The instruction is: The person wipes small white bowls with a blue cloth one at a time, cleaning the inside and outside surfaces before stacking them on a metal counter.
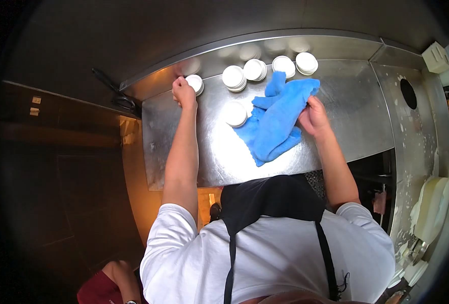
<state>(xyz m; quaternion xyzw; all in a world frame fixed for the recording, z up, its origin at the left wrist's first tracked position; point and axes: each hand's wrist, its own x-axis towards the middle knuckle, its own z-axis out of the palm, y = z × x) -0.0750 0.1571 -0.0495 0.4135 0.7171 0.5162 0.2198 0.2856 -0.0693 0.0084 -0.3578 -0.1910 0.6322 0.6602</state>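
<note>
Wht box (436,58) top R, blk oval (408,94) nearby, maroon sleeve (99,289) btm L

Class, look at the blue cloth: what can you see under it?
The metal counter shows around the cloth, so it likely continues beneath. Anything else under the folds is covered and cannot be seen.

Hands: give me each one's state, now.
Left hand: curled at the leftmost white stack; whether it grips cannot be told.
Right hand: closed, holding the cloth.
</note>
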